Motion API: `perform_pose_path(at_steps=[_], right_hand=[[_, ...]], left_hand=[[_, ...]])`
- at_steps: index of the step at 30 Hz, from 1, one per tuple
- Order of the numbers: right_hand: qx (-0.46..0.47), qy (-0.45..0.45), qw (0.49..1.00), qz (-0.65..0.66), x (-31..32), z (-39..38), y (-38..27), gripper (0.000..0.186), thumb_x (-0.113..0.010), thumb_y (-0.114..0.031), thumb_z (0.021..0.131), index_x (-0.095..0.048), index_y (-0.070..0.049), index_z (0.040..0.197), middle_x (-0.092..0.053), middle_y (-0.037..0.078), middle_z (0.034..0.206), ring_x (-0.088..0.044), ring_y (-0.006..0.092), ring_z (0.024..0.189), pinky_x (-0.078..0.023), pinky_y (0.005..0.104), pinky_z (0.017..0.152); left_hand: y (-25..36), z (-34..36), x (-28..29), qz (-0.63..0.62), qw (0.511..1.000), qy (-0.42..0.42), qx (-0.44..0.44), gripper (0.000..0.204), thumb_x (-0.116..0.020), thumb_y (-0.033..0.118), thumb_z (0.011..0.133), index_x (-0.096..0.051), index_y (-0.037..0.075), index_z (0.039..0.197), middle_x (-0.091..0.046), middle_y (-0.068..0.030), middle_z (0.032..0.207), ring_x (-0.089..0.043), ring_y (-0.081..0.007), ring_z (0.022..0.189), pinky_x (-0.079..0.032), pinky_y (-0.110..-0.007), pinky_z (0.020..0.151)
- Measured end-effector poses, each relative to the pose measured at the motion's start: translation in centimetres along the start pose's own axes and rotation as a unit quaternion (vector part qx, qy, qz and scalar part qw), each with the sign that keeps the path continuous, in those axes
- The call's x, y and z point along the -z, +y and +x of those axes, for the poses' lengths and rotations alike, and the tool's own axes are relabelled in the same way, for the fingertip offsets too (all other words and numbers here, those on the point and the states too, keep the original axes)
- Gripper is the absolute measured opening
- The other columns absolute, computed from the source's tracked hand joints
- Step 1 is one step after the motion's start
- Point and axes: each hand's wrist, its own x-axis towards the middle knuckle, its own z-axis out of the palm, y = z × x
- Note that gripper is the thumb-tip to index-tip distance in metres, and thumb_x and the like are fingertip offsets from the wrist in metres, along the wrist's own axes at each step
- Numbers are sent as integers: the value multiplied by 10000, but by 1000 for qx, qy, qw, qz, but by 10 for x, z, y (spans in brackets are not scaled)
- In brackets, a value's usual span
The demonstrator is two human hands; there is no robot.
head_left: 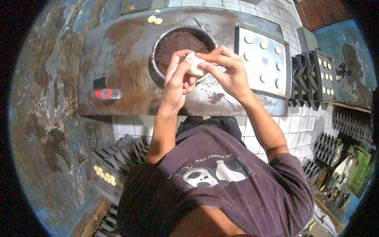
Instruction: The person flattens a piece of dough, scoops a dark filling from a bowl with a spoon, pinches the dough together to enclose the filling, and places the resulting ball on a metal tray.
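Both my hands are closed on a pale dough ball (pixel 196 70), held above the near side of a round metal bowl (pixel 154 68). My left hand (pixel 177 77) cups it from the left, thumb on its face. The fingertips of my right hand (pixel 230 71) pinch its upper right edge. Dark brown crumbly filling (pixel 179 42) fills the bowl under my hands. To the right lies a baking tray (pixel 261 37) with several flattened pale dough rounds (pixel 263 78) spaced apart on it.
A few dough balls (pixel 154 20) lie at the table's far edge. At the left are a clear bottle (pixel 108 94) with a red cap and a dark box (pixel 100 82). A spoon (pixel 228 100) lies near the front edge. Stacked trays (pixel 316 77) stand at the right, and another tray (pixel 103 179) holds dough balls lower left.
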Motion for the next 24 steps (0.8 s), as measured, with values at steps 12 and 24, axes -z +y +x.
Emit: perform_pose_path(at_steps=[12,24], right_hand=[[-161,234,817,502,4,-28,21,429,-779,-98,928,-618,-26,1318,-696,45,1213,-698,137,997,-594,329,861],[-86,219,894,381,169,-73,77,221,-719,-121,939,-729,27,1103,-736,72,1177,-653,134,1101,-512,331,978]], left_hand=[[-22,51,-111,150,966,-109,-181,292,-777,69,829,-624,23,1074,-671,-42,993,-669,-125,948,-541,-292,883],[-114,103,-239,170,938,-216,-211,429,-719,-1,799,-494,44,1161,-662,-51,940,-735,-221,967,-434,-463,1125]])
